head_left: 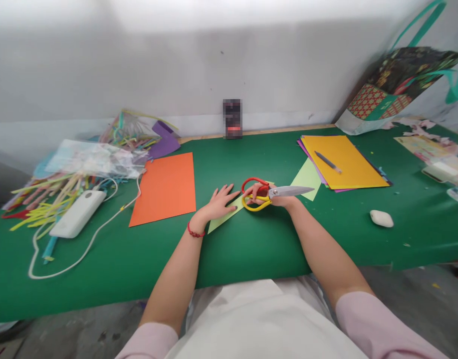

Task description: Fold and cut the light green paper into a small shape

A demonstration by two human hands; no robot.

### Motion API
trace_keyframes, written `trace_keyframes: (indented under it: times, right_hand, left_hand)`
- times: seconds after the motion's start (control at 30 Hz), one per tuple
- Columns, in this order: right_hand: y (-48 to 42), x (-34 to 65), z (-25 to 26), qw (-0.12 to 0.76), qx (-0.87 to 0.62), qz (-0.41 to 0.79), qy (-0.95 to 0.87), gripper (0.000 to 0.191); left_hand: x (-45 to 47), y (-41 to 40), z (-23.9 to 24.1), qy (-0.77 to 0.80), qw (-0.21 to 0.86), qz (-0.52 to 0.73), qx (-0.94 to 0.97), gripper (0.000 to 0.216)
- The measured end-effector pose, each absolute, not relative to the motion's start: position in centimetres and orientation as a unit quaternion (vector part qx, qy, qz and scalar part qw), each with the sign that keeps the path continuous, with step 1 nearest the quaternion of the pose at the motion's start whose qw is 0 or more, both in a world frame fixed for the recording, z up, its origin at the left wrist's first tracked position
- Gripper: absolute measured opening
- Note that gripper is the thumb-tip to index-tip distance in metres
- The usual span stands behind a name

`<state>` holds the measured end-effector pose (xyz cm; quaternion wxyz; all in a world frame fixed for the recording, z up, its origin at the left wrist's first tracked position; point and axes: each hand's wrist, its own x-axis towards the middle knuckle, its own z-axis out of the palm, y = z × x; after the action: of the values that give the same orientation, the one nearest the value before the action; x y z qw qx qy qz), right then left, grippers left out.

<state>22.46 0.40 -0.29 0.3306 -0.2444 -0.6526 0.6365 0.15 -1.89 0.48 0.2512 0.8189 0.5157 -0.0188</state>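
My left hand [218, 203] lies flat with fingers spread on a folded-looking piece of light green paper [223, 218], on the green tabletop. My right hand [256, 194] is closed around a pair of scissors [289, 191] with one red and one yellow handle loop. The scissors' blades point to the right, away from the left hand. Part of the light green paper runs beneath the right hand and is hidden there. To the left of my left hand is a sheet of orange paper [167, 189].
At left lie a white power bank [78, 213] with a cable and heaped paper strips [30, 199]. On the right are stacked coloured sheets [348, 159] under a pen [328, 162], a white eraser-like lump [381, 218] and a patterned bag [386, 102]. A phone [232, 118] leans on the wall.
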Motion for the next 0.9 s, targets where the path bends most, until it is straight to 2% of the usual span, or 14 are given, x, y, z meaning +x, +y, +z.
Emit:
trace_keyframes:
  times: [0.17,0.43,0.7,0.9]
  right_hand:
    - [0.1,22.2,-0.2,0.319,-0.228,0.655,-0.646,0.024]
    - [-0.3,21.2,0.1,0.253,-0.182,0.673,-0.671,0.021]
    - [0.8,24.4,0.2,0.308,-0.248,0.613,-0.684,0.017]
    - [1.5,26.2,0.0,0.336,-0.345,0.555,-0.678,0.025]
  left_hand:
    - [-0.5,-2.0,0.5,0.537,0.253,-0.018,0.804,0.06]
    - [-0.3,-1.8,0.1,0.55,0.261,-0.002,0.793,0.056]
    - [-0.3,-2.0,0.7,0.541,0.28,-0.017,0.793,0.053]
    - [-0.5,-1.9,0.6,0.529,0.274,-0.01,0.803,0.052]
